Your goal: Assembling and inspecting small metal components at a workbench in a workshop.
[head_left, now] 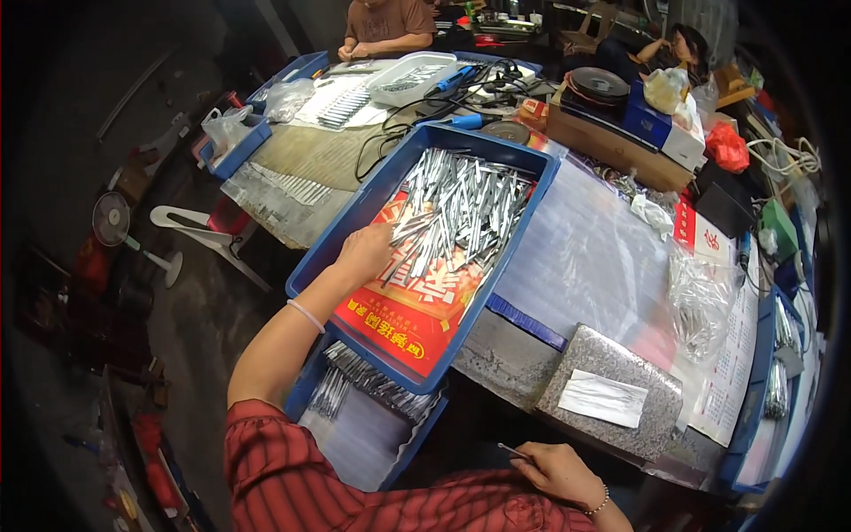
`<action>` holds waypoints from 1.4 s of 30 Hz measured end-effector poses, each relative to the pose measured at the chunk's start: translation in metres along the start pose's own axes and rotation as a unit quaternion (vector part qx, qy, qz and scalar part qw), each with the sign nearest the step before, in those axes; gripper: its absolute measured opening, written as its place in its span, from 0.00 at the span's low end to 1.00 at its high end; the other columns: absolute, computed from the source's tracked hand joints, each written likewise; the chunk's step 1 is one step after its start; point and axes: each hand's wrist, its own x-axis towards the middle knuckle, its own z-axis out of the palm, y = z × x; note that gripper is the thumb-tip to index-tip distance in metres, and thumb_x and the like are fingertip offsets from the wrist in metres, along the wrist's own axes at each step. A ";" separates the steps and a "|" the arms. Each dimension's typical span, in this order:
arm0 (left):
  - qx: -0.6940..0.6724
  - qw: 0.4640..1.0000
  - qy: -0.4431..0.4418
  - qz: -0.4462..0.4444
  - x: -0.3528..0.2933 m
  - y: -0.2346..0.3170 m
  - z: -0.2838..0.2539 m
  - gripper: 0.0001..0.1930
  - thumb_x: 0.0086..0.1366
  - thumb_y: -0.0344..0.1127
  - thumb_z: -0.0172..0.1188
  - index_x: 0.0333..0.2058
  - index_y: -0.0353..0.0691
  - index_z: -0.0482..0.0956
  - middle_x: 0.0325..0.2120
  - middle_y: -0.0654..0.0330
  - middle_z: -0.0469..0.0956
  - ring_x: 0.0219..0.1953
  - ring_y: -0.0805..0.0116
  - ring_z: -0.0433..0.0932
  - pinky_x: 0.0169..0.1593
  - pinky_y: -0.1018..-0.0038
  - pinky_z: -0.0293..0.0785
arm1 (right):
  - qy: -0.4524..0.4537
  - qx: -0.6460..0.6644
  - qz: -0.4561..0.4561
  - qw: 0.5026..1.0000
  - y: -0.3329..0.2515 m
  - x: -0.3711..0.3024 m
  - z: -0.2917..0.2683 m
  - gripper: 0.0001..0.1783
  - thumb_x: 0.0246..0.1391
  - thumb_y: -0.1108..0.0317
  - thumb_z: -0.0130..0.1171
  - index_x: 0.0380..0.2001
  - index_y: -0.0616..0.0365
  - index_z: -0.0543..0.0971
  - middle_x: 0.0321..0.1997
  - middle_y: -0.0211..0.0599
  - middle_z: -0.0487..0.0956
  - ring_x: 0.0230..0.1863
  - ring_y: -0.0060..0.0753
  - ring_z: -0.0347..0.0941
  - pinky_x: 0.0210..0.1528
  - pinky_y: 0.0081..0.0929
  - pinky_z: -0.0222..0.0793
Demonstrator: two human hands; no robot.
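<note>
A blue plastic tray point(312, 277) lined with a red printed sheet holds a loose heap of thin silvery metal strips point(465, 199). My left hand point(365, 253) reaches into it, its fingers curled at the heap's left edge; whatever they pinch is hidden. Low in the picture, in front of my body, my right hand point(563, 474) grips a thin metal strip point(512, 452) between thumb and fingers. Under the tray, a second blue tray point(355, 443) contains more strips lined up in rows.
Right of the tray stands a grey speckled block point(612, 390) with a white paper pad point(603, 398). A plastic-covered tabletop point(589, 257) runs behind it. Blue-handled tools point(456, 82) and black cables lie at the back, near a white bin point(412, 78). A person point(386, 27) sits opposite.
</note>
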 end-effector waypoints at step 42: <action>0.083 0.994 -0.046 -0.044 0.012 0.039 0.030 0.17 0.58 0.30 0.54 0.45 0.28 0.66 0.45 0.40 0.70 0.51 0.42 0.70 0.50 0.53 0.72 | 0.001 -0.023 -0.037 0.999 0.019 -0.005 0.009 0.11 0.58 0.62 0.57 0.37 0.60 0.76 0.29 0.44 0.79 0.31 0.49 0.77 0.31 0.39 0.72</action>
